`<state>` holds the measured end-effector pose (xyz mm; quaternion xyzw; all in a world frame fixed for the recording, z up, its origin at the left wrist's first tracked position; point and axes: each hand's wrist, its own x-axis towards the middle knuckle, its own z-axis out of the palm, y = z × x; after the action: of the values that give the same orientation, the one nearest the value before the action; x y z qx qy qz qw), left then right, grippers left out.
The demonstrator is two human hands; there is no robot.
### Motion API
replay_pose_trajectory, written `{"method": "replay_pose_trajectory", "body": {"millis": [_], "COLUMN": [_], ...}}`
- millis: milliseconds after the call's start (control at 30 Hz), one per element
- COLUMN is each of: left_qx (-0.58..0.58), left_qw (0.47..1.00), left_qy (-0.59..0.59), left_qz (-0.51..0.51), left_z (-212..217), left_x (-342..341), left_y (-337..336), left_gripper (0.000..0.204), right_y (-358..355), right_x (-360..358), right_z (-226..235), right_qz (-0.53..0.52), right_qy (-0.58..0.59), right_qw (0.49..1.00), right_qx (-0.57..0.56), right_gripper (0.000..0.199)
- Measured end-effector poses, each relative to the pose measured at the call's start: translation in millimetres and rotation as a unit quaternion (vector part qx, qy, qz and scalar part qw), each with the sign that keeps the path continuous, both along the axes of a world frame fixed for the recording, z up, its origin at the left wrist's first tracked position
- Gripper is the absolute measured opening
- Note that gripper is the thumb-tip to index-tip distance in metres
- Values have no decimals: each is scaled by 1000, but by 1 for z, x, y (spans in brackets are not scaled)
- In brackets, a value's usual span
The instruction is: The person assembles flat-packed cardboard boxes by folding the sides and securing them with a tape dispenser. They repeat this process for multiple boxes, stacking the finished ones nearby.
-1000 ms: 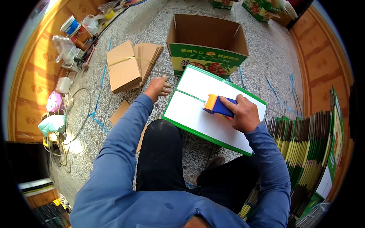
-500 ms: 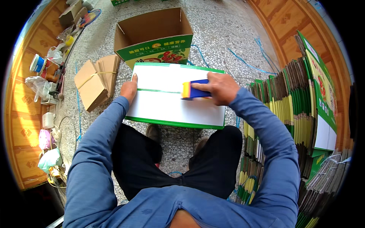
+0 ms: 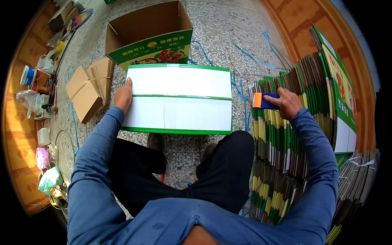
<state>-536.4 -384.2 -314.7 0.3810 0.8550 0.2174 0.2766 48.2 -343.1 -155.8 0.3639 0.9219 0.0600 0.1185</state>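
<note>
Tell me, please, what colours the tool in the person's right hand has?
The tool in the right hand is blue with an orange end, seen best in the head view.

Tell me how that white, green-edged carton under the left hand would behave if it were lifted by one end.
The carton looks like thin cardboard closed flat on top, so probably light for its size. Its centre seam suggests the flaps might give under pressure. The left hand steadies one edge, so it may slide easily on the stone floor.

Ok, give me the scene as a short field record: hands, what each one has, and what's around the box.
left hand: flat on left edge of white box
right hand: grips blue-and-orange tape dispenser, off the box, over the stack of flat cartons
white box: closed, green-edged, on the floor before the knees
behind it: open carton
left of it: tied cardboard bundle
</note>
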Motion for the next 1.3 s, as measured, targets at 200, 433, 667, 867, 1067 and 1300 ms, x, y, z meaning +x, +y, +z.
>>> {"method": "replay_pose_trajectory", "body": {"millis": [200, 433, 667, 867, 1067, 1300], "left_qx": [17, 30, 38, 23, -13, 41], "left_qw": [999, 999, 998, 991, 932, 845], "left_qy": [14, -11, -48, -129, -357, -533], "left_qz": [-27, -12, 28, 39, 64, 11], "left_z": [-2, 5, -3, 7, 17, 8], "left_x": [-1, 5, -2, 5, -2, -7], "left_y": [0, -2, -2, 0, -1, 12], "left_gripper": [83, 84, 80, 83, 71, 61], "right_y": [-1, 17, 37, 28, 20, 10], "right_x": [22, -41, -153, -137, -127, -104], "right_z": [11, -79, -286, -342, -349, -314], "right_qz": [-30, 13, -156, -238, -258, -324], "right_qy": [-179, -142, -74, -42, -40, 123], "right_qw": [983, 989, 973, 961, 956, 922], "right_qx": [-26, -48, -150, -130, -132, -172], "right_gripper": [53, 25, 25, 28, 33, 39]}}
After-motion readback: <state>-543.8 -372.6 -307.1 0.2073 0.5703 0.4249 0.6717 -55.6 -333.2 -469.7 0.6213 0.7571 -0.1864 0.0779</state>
